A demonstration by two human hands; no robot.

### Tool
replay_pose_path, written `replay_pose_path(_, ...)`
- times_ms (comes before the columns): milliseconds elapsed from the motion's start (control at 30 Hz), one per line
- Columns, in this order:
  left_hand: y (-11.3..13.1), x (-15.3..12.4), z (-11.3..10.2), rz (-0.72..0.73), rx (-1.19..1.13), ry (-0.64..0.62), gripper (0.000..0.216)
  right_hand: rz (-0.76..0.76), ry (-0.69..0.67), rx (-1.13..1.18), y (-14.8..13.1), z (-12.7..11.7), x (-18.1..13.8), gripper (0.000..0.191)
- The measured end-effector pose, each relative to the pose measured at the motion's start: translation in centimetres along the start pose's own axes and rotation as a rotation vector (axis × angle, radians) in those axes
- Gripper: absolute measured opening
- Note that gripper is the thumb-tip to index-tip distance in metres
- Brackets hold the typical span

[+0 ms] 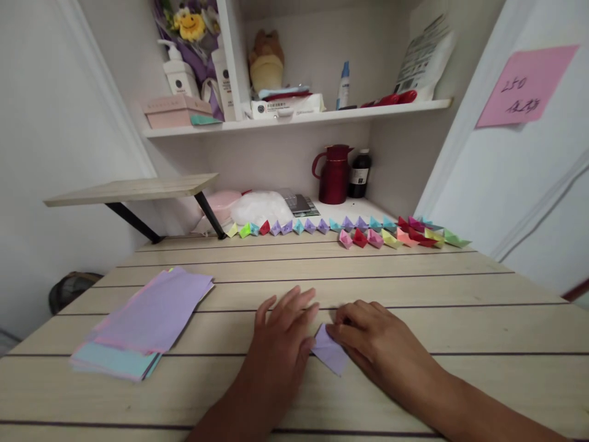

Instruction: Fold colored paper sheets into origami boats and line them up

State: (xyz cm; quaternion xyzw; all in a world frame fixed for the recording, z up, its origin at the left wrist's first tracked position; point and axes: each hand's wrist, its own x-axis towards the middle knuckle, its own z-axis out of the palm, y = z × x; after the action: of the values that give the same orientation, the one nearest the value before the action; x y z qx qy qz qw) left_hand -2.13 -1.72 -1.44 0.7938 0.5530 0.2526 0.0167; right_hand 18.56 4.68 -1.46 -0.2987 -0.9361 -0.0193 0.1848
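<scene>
A small folded piece of purple paper [330, 351] lies on the wooden table between my hands. My left hand [283, 337] is open, its fingers stretched forward and its thumb at the paper's left corner. On the other side, my right hand [375, 334] has its fingers curled, with thumb and forefinger closed on the paper's upper right edge. Part of the paper is hidden under those fingers. To the left rests a stack of coloured paper sheets [156, 310], purple on top and light blue showing below.
Folded paper boats [375, 238] in many colours line the table's back edge. A small raised wooden shelf [133, 189] on black legs stands at the back left. Behind the boats are a red jug [334, 175], a dark bottle [360, 175] and a white plastic bag [261, 209].
</scene>
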Motion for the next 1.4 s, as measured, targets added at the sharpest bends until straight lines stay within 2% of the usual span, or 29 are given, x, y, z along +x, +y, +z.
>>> replay_pose_path(67, -0.3, -0.3, -0.4, 0.115, 0.073, -0.157, 0.042, -0.004, -0.013, 0.0, 0.1, 0.0, -0.2, 0.019)
replay_pose_path(133, -0.5, -0.6, -0.7, 0.162, 0.11, -0.267, 0.05, -0.011, -0.024, 0.002, 0.1, 0.0, -0.4, 0.019)
replay_pose_path(200, -0.5, -0.7, -0.7, 0.176, 0.153, -0.268, 0.058, -0.015, -0.021, -0.001, 0.2, -0.1, -0.6, 0.02)
replay_pose_path(300, -0.4, -0.9, -0.3, 0.194, 0.244, -0.167, 0.062, -0.01, -0.002, -0.004, 0.3, -0.2, -0.6, 0.023)
replay_pose_path(367, -0.3, -0.8, -0.2, 0.251, 0.268, -0.157, 0.064, -0.011, 0.003, 0.005, 0.2, -0.3, -0.6, 0.023)
replay_pose_path(467, -0.2, -0.8, -0.3, 0.302, 0.227, -0.244, 0.058, -0.014, 0.01, 0.029, 0.3, -0.3, -0.6, 0.023)
replay_pose_path(667, 0.7, -0.6, -1.5, 0.167, 0.155, -0.379, 0.048, -0.013, 0.05, 0.188, 1.5, -0.3, -0.8, 0.028)
replay_pose_path(800, 1.3, -0.5, -1.5, 0.107, 0.135, -0.379, 0.044, -0.004, 0.124, 0.258, 1.7, -1.4, -1.1, 0.034)
replay_pose_path(900, 1.4, -0.6, -1.1, 0.089, 0.14, -0.349, 0.042, -0.121, 0.055, 0.207, 0.6, -1.8, -1.3, 0.032)
replay_pose_path(1000, 1.4, -0.8, -0.7, 0.066, 0.154, -0.345, 0.042, -0.199, 0.04, 0.135, -0.4, -1.2, -1.6, 0.027)
replay_pose_path(1167, 1.4, -1.4, -0.1, 0.068, 0.18, -0.356, 0.043, -0.171, 0.077, 0.112, -0.6, -0.3, -1.8, 0.032)
replay_pose_path(1400, 2.3, -2.2, 0.1, 0.05, 0.239, -0.271, 0.04, -0.116, -0.011, 0.176, -0.1, -1.1, -1.6, 0.03)
